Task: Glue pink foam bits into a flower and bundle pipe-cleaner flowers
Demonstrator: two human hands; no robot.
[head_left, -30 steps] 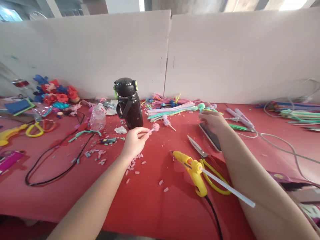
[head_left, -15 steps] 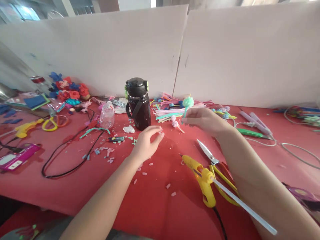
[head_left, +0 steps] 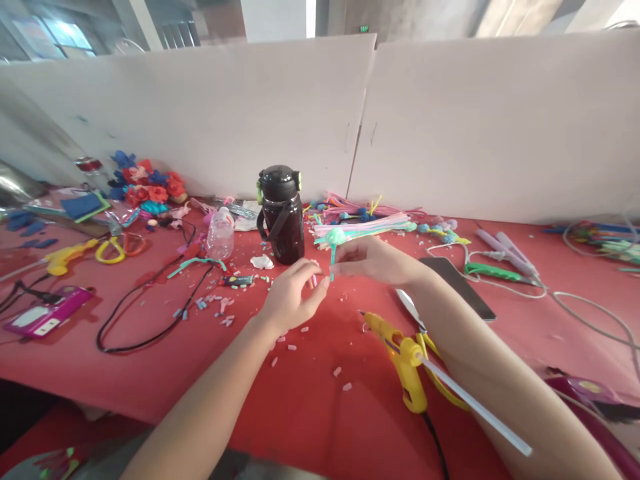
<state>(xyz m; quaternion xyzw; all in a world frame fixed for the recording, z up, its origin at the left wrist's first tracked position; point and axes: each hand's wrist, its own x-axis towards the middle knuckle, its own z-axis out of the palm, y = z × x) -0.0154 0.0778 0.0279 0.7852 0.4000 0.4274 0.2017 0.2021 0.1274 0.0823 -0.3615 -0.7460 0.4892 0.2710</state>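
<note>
My right hand pinches the thin stem of a mint-green pompom flower, which stands upright with its fluffy round head on top. Close by on the left is my left hand, its thumb and fingers curled together near the lower end of that stem. A small pale pink bit seems to show between those fingers, too small to name. Below the right forearm lie a yellow glue gun with a long clear glue stick in its back and a pair of scissors, partly covered by the arm.
A black thermos stands behind my left hand, beside a clear plastic bottle. Bundled pipe cleaners lie at the back against a white partition. A dark phone lies right; a black cable loops left.
My right hand has moved left and down with the green pompom flower, bringing its stem close to my left hand. The phone beyond the right forearm has come into view.
</note>
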